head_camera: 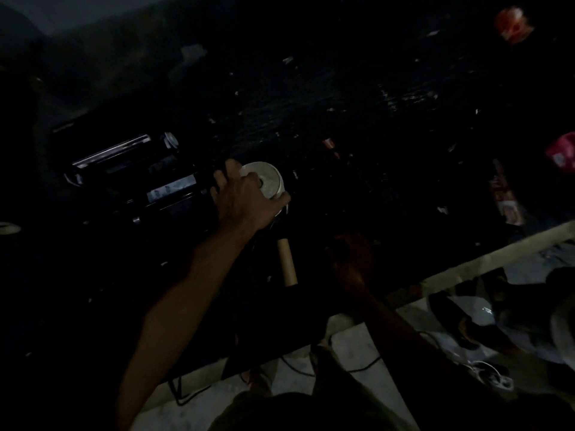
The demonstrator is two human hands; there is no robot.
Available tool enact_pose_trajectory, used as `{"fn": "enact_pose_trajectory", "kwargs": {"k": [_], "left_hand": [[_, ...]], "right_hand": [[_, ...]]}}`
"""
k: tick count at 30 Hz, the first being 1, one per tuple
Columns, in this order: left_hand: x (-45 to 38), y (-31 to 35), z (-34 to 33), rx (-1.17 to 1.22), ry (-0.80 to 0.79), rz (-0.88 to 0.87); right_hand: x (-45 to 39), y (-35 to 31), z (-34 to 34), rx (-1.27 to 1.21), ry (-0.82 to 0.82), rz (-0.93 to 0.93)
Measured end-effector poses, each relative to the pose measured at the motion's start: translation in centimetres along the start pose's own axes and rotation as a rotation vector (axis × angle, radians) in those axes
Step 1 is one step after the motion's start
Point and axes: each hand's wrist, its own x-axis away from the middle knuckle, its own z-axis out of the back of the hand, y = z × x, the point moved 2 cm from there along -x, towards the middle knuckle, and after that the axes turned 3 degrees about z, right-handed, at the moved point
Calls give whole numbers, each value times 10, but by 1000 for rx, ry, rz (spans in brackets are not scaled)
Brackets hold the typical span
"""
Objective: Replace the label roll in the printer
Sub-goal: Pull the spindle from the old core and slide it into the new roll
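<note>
The scene is very dark. A white label roll [270,178] sits at the right end of the black printer [124,169], whose lid looks raised and whose inside shows shiny bars. My left hand [241,197] is closed around the roll from the near side, fingers over its top and thumb under its right edge. An empty brown cardboard core [287,262] lies on the dark table just below that hand. My right hand [351,259] rests flat on the table to the right of the core, barely visible, holding nothing that I can make out.
The dark table [373,119] is littered with small paper scraps. Red and pink packets [563,152] lie at the far right, a red object [513,23] at the top right. The table's pale front edge [466,269] runs diagonally; cables [357,367] lie on the floor below.
</note>
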Motion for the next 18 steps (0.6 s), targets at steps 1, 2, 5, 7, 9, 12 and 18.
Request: {"fn": "enact_pose_trajectory", "kwargs": {"k": [1, 2, 5, 7, 9, 12, 18], "left_hand": [[0, 2, -1, -9, 5, 29], [-1, 3, -2, -20, 9, 54], [-4, 7, -2, -55, -25, 92], [-5, 8, -2, -57, -54, 78], [-6, 6, -1, -47, -60, 48], [-6, 1, 5, 1, -90, -17], [-20, -6, 16, 24, -183, -41]], "right_hand": [[0, -2, 1, -18, -31, -41], [0, -3, 1, -32, -24, -56], [4, -1, -1, -16, 32, -35], [4, 0, -1, -27, 43, -27], [3, 0, 0, -38, 50, -23], [3, -2, 1, -4, 56, 8], [5, -8, 8, -11, 40, -23]]}}
